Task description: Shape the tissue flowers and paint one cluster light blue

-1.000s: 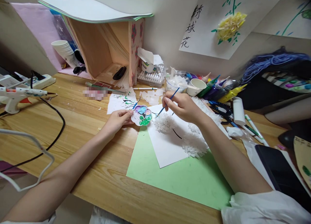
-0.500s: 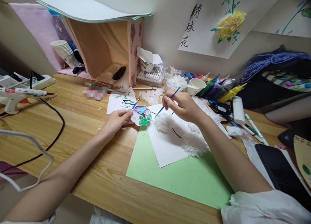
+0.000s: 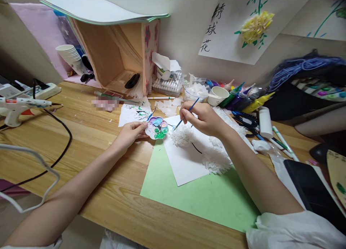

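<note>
My left hand [image 3: 131, 132] pinches the edge of a small flower-shaped paint palette [image 3: 157, 128] with green, purple and blue paint, steadying it on the wooden desk [image 3: 89, 141]. A second blue brush [image 3: 151, 114] leans on the palette. My right hand [image 3: 204, 118] is closed on a thin blue paintbrush [image 3: 186, 114], its tip just right of the palette, over a white sheet [image 3: 183, 162]. White tissue-paper pompoms [image 3: 183, 135] lie on that sheet, which rests on green paper [image 3: 205, 195].
A hot glue gun [image 3: 18, 106] and black cable [image 3: 61, 133] lie at the left. An open wooden box [image 3: 119, 54], paper cups [image 3: 71, 56], a marker tray [image 3: 167, 85], paint bottles [image 3: 244, 97], scissors [image 3: 247, 123] and a dark tablet [image 3: 310, 191] crowd the back and right.
My right hand and the brush have shifted very slightly left and up; the left hand and palette have stayed put.
</note>
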Tool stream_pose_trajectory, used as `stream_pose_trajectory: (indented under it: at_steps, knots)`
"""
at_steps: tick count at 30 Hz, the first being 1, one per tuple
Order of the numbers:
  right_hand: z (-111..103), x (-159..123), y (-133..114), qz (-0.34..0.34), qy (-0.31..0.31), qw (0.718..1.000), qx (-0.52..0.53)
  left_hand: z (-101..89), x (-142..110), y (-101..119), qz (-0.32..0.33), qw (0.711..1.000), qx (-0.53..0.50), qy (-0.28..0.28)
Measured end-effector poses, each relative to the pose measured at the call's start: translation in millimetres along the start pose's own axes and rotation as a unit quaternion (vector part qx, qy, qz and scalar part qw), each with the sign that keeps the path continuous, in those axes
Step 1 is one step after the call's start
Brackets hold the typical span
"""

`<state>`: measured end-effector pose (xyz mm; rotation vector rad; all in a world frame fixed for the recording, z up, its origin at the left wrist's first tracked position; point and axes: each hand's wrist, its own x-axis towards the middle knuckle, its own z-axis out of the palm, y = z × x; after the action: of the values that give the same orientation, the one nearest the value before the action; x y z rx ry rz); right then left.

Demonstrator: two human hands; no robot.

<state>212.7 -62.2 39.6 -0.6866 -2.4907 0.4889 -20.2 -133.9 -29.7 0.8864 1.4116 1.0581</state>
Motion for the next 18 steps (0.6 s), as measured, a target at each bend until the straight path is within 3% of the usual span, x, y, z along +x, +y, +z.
stream_pose_trajectory:
  at_steps: [5,18]
  knots:
    - [1.0,0.0,2.5,0.006,0.033,0.999,-0.003,-0.3,0.2,-0.5,0.002,1.000,0.003,-0.001]
    - [0.8,0.0,1.6,0.011,0.035,0.999,-0.001,0.3,0.1,0.0,-0.004,1.000,-0.016,-0.001]
